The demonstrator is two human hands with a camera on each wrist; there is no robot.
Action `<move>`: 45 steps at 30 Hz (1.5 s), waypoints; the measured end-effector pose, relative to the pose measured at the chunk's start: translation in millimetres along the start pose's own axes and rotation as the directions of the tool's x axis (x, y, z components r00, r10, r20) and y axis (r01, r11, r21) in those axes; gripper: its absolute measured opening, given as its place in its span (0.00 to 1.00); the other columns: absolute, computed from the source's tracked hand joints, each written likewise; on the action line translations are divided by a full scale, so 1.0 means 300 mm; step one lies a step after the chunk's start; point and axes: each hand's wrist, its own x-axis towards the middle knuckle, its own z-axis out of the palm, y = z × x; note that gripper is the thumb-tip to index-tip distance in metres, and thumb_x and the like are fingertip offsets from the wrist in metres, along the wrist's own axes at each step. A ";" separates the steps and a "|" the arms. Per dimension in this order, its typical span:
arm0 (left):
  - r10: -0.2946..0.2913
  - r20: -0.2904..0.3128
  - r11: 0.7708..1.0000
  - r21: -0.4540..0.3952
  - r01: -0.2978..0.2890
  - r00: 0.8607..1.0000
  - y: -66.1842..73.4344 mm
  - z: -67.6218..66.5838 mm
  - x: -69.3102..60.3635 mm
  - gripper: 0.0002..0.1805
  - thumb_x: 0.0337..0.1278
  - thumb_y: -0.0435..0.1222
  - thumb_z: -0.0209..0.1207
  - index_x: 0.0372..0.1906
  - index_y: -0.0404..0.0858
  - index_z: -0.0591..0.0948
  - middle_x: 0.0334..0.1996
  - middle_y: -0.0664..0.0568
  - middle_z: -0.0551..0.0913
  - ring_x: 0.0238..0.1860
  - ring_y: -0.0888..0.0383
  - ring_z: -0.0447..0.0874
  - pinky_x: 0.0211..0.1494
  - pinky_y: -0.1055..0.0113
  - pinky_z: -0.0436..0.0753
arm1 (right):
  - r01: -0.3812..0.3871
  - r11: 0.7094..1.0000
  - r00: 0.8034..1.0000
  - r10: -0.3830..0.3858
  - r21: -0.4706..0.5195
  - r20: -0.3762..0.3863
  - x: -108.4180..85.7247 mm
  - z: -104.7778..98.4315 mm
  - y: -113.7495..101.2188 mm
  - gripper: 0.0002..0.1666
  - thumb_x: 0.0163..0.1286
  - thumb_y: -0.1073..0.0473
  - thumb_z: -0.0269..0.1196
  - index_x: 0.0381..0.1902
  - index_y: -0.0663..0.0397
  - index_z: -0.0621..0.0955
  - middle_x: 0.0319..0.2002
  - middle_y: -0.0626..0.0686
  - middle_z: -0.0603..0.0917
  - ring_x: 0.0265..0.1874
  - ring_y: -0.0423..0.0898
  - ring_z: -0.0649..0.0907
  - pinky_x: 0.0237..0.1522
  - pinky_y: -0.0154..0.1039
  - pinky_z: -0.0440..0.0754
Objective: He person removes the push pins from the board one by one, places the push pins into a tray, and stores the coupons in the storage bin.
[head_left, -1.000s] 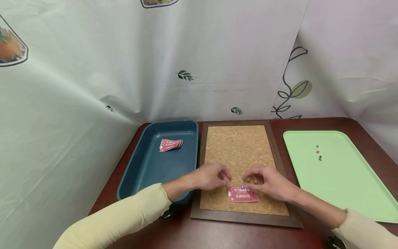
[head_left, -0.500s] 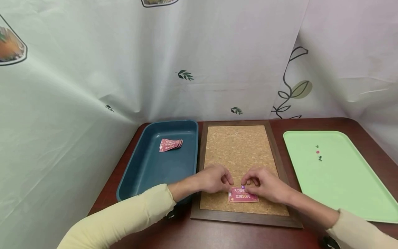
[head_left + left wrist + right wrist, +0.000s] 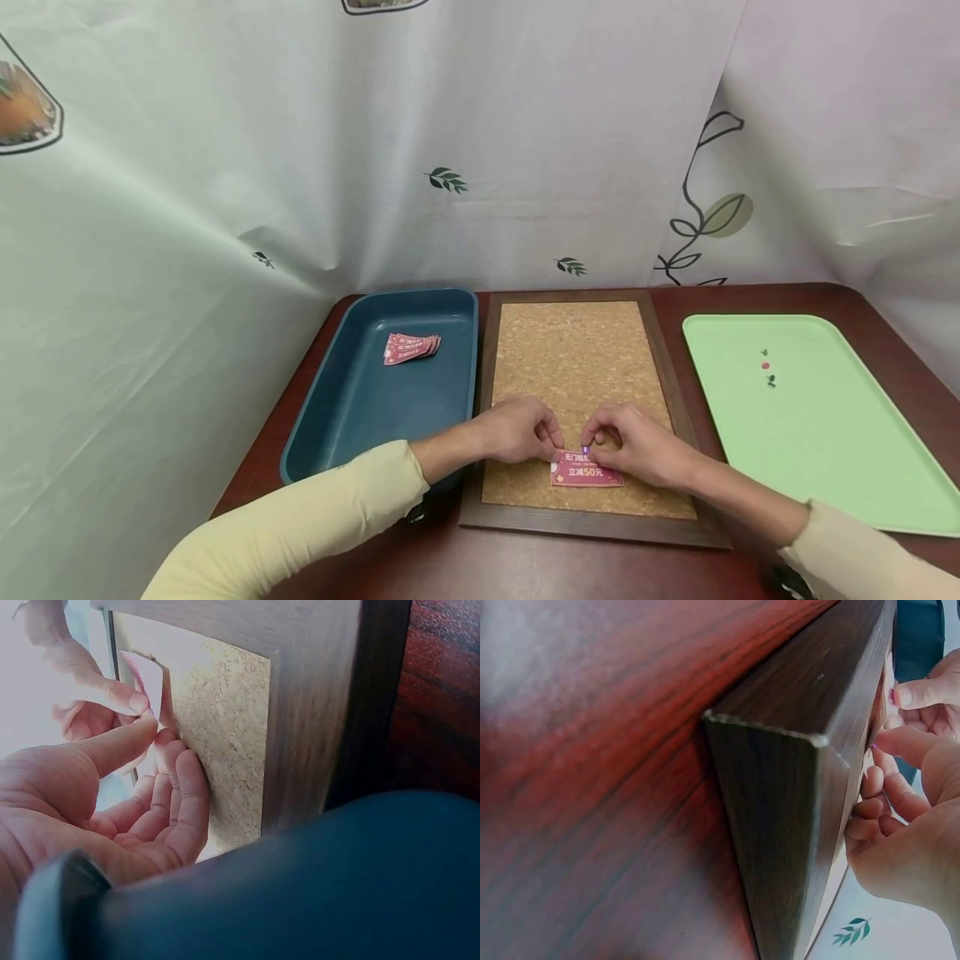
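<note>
A pink coupon (image 3: pixel 587 476) with white and yellow print lies near the lower part of a wood-framed cork board (image 3: pixel 577 358). My left hand (image 3: pixel 520 430) pinches its upper left corner between thumb and fingers. In the left wrist view, the coupon (image 3: pixel 148 681) stands partly off the cork. My right hand (image 3: pixel 643 446) holds a small purple push pin (image 3: pixel 586 450) between thumb and forefinger at the coupon's top edge. Whether the pin's point is in the cork is hidden. The right wrist view shows the right hand (image 3: pixel 919 802) beside the board's frame.
Left of the board, a blue tray (image 3: pixel 315 417) holds a fanned stack of similar coupons (image 3: pixel 411 348). On the right, a light green tray (image 3: pixel 825 442) bears a few tiny pins (image 3: pixel 766 366). Printed cloth (image 3: pixel 525 125) hangs behind the dark red table (image 3: pixel 570 571).
Both hands have come closer together over the coupon. The left fingers moved right onto its upper left corner, and the right fingers closed in on the purple push pin.
</note>
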 end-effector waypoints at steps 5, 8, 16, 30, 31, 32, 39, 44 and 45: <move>0.004 0.000 1.000 0.001 -0.004 1.000 -0.003 0.002 0.003 0.05 0.64 0.33 0.73 0.33 0.43 0.87 0.25 0.62 0.83 0.27 0.69 0.76 0.33 0.73 0.74 | -0.023 1.000 1.000 0.023 -0.014 0.015 0.005 0.002 -0.003 0.11 0.63 0.70 0.73 0.35 0.48 0.84 0.32 0.43 0.78 0.33 0.38 0.75 0.34 0.33 0.75; 0.004 -0.003 1.000 0.003 -0.004 1.000 -0.002 0.004 0.005 0.06 0.63 0.33 0.73 0.32 0.44 0.87 0.24 0.62 0.82 0.27 0.69 0.76 0.33 0.73 0.73 | -0.036 0.999 0.999 0.036 -0.011 0.021 0.007 0.004 -0.004 0.12 0.62 0.70 0.73 0.34 0.48 0.83 0.31 0.43 0.77 0.32 0.38 0.74 0.33 0.33 0.74; -0.004 -0.008 1.000 0.006 0.004 1.000 -0.001 0.008 0.010 0.07 0.62 0.32 0.74 0.32 0.45 0.87 0.24 0.62 0.83 0.26 0.68 0.77 0.33 0.73 0.74 | -0.013 1.000 1.000 0.013 -0.005 0.013 0.006 0.003 0.001 0.12 0.61 0.72 0.71 0.34 0.49 0.84 0.31 0.43 0.78 0.32 0.38 0.75 0.33 0.32 0.74; -0.017 -0.006 1.000 0.020 0.017 1.000 0.001 0.001 0.012 0.05 0.63 0.34 0.74 0.32 0.43 0.88 0.24 0.62 0.83 0.26 0.68 0.77 0.33 0.72 0.74 | 0.010 1.000 1.000 -0.010 -0.005 -0.010 0.008 0.001 0.008 0.11 0.65 0.70 0.73 0.35 0.48 0.86 0.31 0.40 0.79 0.32 0.37 0.76 0.33 0.33 0.75; -0.018 -0.006 1.000 0.020 0.018 1.000 0.002 0.000 0.012 0.05 0.63 0.34 0.74 0.33 0.43 0.88 0.24 0.62 0.83 0.26 0.68 0.77 0.33 0.72 0.74 | 0.012 1.000 1.000 -0.012 -0.005 -0.011 0.008 0.001 0.007 0.11 0.65 0.70 0.73 0.35 0.48 0.86 0.31 0.39 0.79 0.32 0.37 0.76 0.33 0.32 0.75; -0.019 -0.006 1.000 0.020 0.019 1.000 0.002 0.000 0.012 0.05 0.63 0.34 0.74 0.33 0.43 0.88 0.24 0.62 0.83 0.26 0.68 0.77 0.33 0.72 0.74 | 0.017 1.000 1.000 -0.017 -0.005 -0.012 0.009 0.001 0.007 0.11 0.65 0.70 0.73 0.35 0.48 0.86 0.31 0.39 0.79 0.32 0.37 0.76 0.33 0.33 0.75; -0.024 -0.001 1.000 0.008 0.024 1.000 0.003 0.000 0.010 0.05 0.63 0.34 0.74 0.33 0.42 0.88 0.24 0.62 0.84 0.27 0.67 0.78 0.33 0.72 0.74 | 0.019 1.000 1.000 -0.019 0.009 0.021 0.012 -0.003 0.005 0.10 0.65 0.70 0.73 0.36 0.49 0.86 0.33 0.41 0.80 0.34 0.37 0.77 0.35 0.33 0.76; -0.025 -0.005 1.000 0.010 0.025 1.000 0.005 0.002 0.010 0.04 0.63 0.34 0.74 0.33 0.42 0.89 0.24 0.62 0.84 0.27 0.68 0.78 0.33 0.72 0.74 | 0.031 1.000 0.999 -0.030 -0.005 0.041 0.014 -0.010 0.003 0.10 0.64 0.70 0.72 0.36 0.49 0.86 0.34 0.42 0.82 0.33 0.37 0.77 0.35 0.33 0.77; -0.026 -0.005 1.000 0.009 0.026 1.000 0.005 0.002 0.010 0.05 0.63 0.34 0.74 0.33 0.43 0.89 0.24 0.62 0.84 0.27 0.68 0.77 0.33 0.72 0.74 | 0.037 0.999 0.999 -0.036 -0.019 0.037 0.014 -0.011 0.003 0.11 0.63 0.70 0.72 0.35 0.49 0.86 0.34 0.42 0.82 0.33 0.37 0.78 0.35 0.33 0.78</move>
